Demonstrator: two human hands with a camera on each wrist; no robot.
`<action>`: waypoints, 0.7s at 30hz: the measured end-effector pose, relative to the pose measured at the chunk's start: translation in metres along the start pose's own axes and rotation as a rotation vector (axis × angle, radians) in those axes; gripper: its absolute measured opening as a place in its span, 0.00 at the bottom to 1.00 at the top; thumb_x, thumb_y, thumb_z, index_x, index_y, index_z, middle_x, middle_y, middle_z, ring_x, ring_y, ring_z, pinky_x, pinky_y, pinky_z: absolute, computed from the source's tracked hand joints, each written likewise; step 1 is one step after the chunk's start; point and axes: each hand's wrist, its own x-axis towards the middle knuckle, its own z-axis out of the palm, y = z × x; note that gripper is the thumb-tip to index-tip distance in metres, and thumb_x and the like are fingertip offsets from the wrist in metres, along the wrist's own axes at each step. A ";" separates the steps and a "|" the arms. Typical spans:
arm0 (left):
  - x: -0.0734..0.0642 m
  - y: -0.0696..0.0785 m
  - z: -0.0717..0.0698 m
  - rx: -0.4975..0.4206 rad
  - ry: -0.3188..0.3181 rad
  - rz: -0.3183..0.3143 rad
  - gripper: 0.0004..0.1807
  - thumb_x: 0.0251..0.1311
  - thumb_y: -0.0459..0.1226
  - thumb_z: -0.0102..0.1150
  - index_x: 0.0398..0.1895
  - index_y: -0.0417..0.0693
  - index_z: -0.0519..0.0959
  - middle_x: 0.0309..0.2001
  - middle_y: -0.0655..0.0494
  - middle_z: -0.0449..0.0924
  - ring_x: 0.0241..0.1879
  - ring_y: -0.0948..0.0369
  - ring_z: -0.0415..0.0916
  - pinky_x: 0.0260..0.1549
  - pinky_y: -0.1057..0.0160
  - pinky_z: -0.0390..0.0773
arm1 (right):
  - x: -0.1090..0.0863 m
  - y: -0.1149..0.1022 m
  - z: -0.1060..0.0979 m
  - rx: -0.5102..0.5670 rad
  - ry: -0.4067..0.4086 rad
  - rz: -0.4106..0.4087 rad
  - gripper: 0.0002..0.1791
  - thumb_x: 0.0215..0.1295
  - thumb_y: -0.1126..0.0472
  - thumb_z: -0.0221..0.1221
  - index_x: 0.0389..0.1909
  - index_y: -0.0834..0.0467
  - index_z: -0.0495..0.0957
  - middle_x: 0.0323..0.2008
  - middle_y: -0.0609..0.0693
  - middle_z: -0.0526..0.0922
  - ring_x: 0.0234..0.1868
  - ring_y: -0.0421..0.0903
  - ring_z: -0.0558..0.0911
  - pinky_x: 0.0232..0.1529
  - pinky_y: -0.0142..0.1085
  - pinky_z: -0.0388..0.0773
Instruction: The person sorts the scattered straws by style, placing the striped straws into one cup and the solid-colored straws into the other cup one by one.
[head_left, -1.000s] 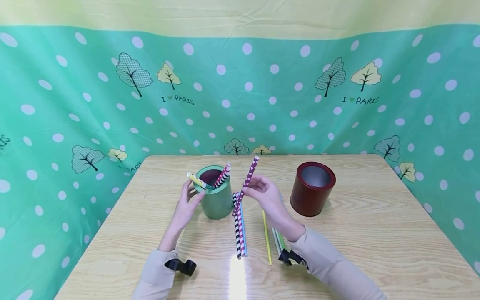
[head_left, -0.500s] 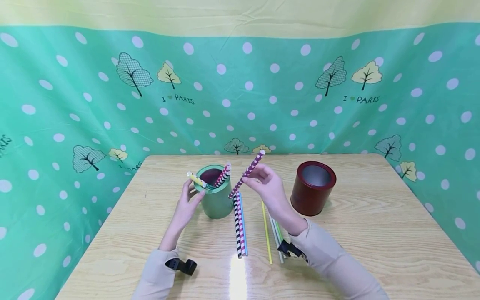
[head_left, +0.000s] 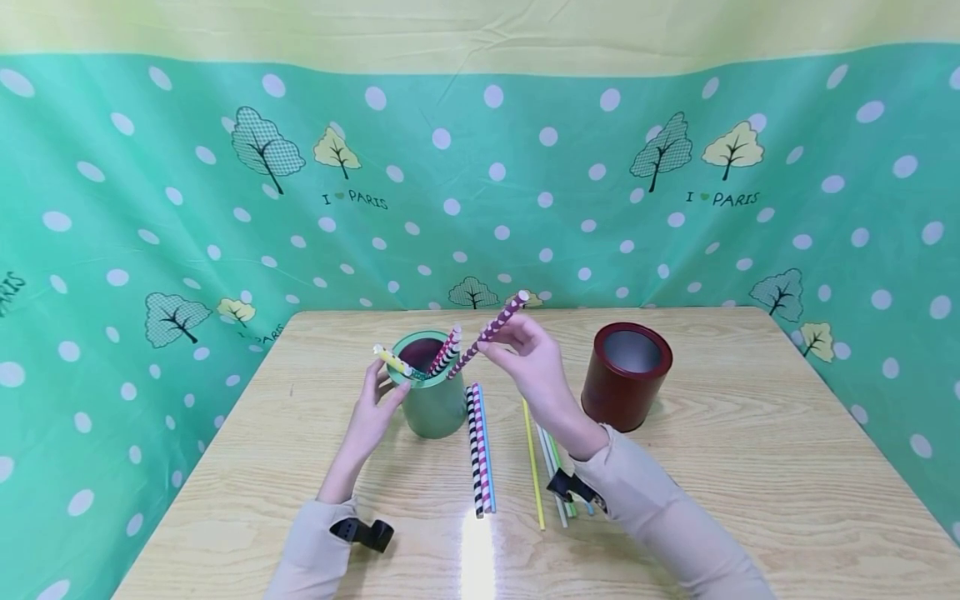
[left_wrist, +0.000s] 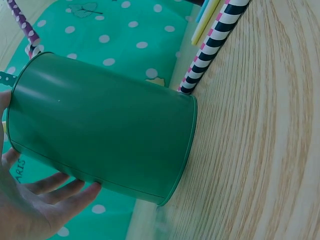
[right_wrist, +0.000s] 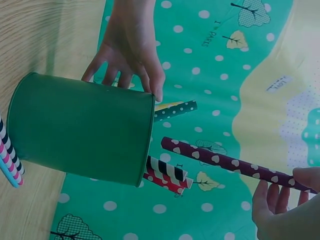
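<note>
My left hand [head_left: 367, 418] holds the side of a green can [head_left: 435, 410], with the thumb near its rim. Above the can's right side, my right hand [head_left: 536, 377] pinches a purple paper straw [right_wrist: 225, 161] with white hearts. It slants, its lower end close to the can's mouth; the right wrist view shows that end apart from the rim. Yellow and green dotted straws [right_wrist: 176, 110] lean out of the can on one side. Black-striped and red dotted straws [right_wrist: 167, 175] lean out on the other. The straws' lower ends are hidden inside.
Black-striped, pink-striped and blue straws [head_left: 481, 450] lie side by side right of the green can. A yellow straw [head_left: 534, 467] and several pale, green and blue ones lie partly under my right forearm. A dark red can [head_left: 626, 392] stands farther right on the wooden table [head_left: 750, 433].
My right hand has raised the purple straw from over the striped straws, tilted it, and brought its lower end left to the green can's rim. My left hand has stayed in place.
</note>
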 end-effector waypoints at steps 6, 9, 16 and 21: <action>0.000 0.000 0.000 -0.002 0.004 -0.003 0.34 0.60 0.40 0.51 0.66 0.46 0.47 0.58 0.37 0.59 0.59 0.45 0.58 0.55 0.46 0.62 | 0.004 0.002 0.003 -0.021 -0.014 -0.032 0.13 0.50 0.73 0.60 0.38 0.64 0.73 0.33 0.48 0.78 0.39 0.42 0.77 0.44 0.34 0.76; -0.001 0.003 0.000 -0.011 0.002 -0.020 0.34 0.60 0.39 0.51 0.66 0.46 0.47 0.59 0.37 0.59 0.59 0.45 0.58 0.55 0.47 0.62 | 0.007 0.004 0.004 -0.028 -0.024 -0.051 0.14 0.49 0.72 0.61 0.39 0.64 0.73 0.34 0.51 0.79 0.39 0.43 0.78 0.43 0.34 0.76; -0.010 0.028 0.002 0.000 -0.011 -0.039 0.33 0.61 0.35 0.48 0.66 0.41 0.45 0.59 0.33 0.56 0.59 0.41 0.56 0.55 0.44 0.60 | 0.013 0.008 0.011 0.016 -0.006 0.003 0.15 0.48 0.77 0.59 0.39 0.67 0.72 0.34 0.51 0.78 0.38 0.43 0.78 0.46 0.36 0.75; -0.013 0.037 0.002 0.006 -0.008 -0.053 0.33 0.62 0.36 0.48 0.66 0.40 0.45 0.59 0.32 0.55 0.60 0.42 0.55 0.56 0.45 0.60 | 0.018 0.013 0.014 0.026 -0.015 -0.010 0.16 0.47 0.79 0.59 0.39 0.70 0.71 0.34 0.52 0.79 0.37 0.41 0.78 0.46 0.35 0.75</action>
